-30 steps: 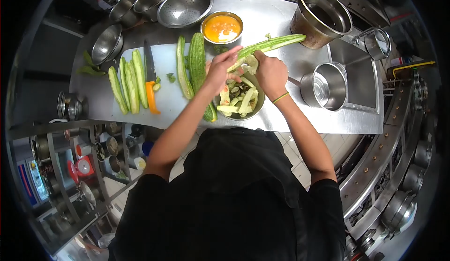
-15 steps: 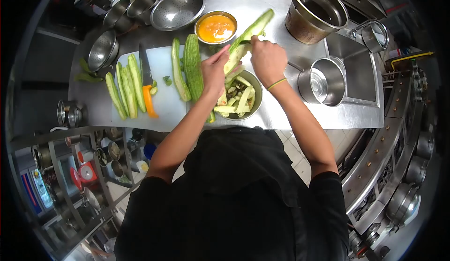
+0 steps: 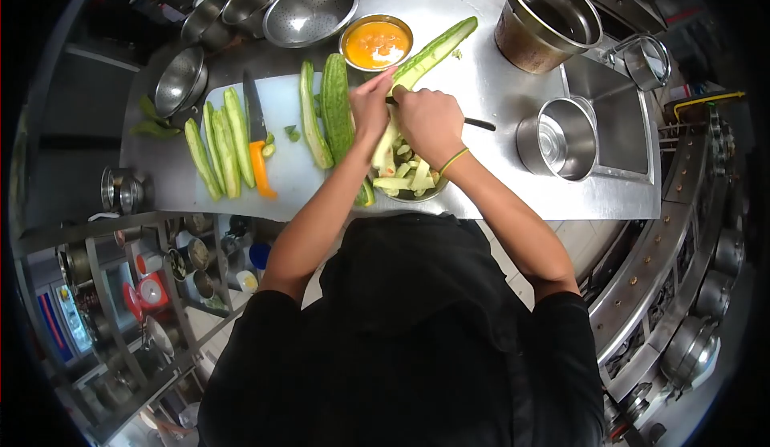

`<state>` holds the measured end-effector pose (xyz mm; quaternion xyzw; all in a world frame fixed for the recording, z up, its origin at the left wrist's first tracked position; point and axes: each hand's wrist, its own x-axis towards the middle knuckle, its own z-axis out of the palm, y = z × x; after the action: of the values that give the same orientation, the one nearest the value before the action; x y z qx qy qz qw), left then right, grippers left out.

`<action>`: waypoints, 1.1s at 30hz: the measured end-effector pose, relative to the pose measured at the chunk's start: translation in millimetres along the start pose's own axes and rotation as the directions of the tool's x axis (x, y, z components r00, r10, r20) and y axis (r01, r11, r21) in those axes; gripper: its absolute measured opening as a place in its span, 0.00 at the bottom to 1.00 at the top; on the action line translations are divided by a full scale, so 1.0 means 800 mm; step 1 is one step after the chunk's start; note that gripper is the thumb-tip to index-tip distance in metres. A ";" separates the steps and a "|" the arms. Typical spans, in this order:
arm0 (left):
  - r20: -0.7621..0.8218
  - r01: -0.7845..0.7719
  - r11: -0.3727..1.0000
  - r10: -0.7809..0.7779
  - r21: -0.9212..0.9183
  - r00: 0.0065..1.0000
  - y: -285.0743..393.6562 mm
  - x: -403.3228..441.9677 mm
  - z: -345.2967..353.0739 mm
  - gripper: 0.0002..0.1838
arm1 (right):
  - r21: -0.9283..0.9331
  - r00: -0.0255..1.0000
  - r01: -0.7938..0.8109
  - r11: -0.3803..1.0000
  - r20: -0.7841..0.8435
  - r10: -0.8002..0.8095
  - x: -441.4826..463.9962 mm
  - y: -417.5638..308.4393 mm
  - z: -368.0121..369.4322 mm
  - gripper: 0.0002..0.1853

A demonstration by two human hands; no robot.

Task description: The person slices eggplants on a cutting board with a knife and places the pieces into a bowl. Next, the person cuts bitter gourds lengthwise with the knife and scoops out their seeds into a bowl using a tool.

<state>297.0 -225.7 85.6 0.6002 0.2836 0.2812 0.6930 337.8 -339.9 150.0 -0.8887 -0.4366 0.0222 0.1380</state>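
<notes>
My left hand (image 3: 370, 111) is closed around a long, pale green bitter melon half (image 3: 437, 52), which slants up to the right over the bowl. My right hand (image 3: 431, 126) grips a thin dark-handled tool (image 3: 480, 124) against the cut face; its working end is mostly hidden by my fingers. Beneath both hands sits a metal bowl (image 3: 417, 199) with pale pith strips (image 3: 405, 179) in it. Just left of my left hand, a bumpy green bitter melon piece (image 3: 338, 103) and a slimmer pale one (image 3: 313, 118) lie on the white cutting board (image 3: 281, 184).
Several melon halves (image 3: 233, 142) and an orange-handled knife (image 3: 260, 170) lie at the board's left. Beyond my hands stands a bowl of beaten egg (image 3: 377, 43), beside a colander (image 3: 311, 12). A tall pot (image 3: 548, 20) and a saucepan (image 3: 557, 140) stand near the sink (image 3: 626, 126).
My right hand has slid down and left along the melon half with the tool, closer to my left hand. The tool's handle now shows to the right. The view has shifted slightly.
</notes>
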 end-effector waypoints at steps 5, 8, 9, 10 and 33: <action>0.158 0.273 0.893 -0.231 -0.357 0.960 0.001 0.011 0.008 0.20 | 0.081 0.999 0.022 0.996 0.041 -0.026 -0.010 0.011 0.007 0.09; 0.226 0.309 0.865 -0.235 -0.395 0.945 -0.008 0.014 0.010 0.22 | 0.120 0.998 0.045 0.992 -0.043 -0.040 -0.020 0.037 0.033 0.11; 0.294 0.353 0.852 -0.248 -0.388 0.923 0.000 0.012 0.005 0.24 | 0.190 0.993 0.070 0.979 -0.110 -0.050 -0.024 0.041 0.024 0.12; 0.290 0.344 0.852 -0.240 -0.394 0.927 0.003 0.011 0.005 0.24 | 0.186 0.992 0.080 0.979 -0.113 -0.059 -0.020 0.053 0.032 0.12; 0.766 0.794 0.516 -0.351 -0.323 0.539 0.074 -0.087 -0.156 0.40 | 0.266 0.986 0.142 0.954 -0.128 -0.111 0.014 0.082 -0.007 0.17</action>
<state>155.7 -185.8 133.3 0.2388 0.1209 -0.1158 0.9565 396.2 -370.2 138.9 -0.8312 -0.4768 0.0236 0.2851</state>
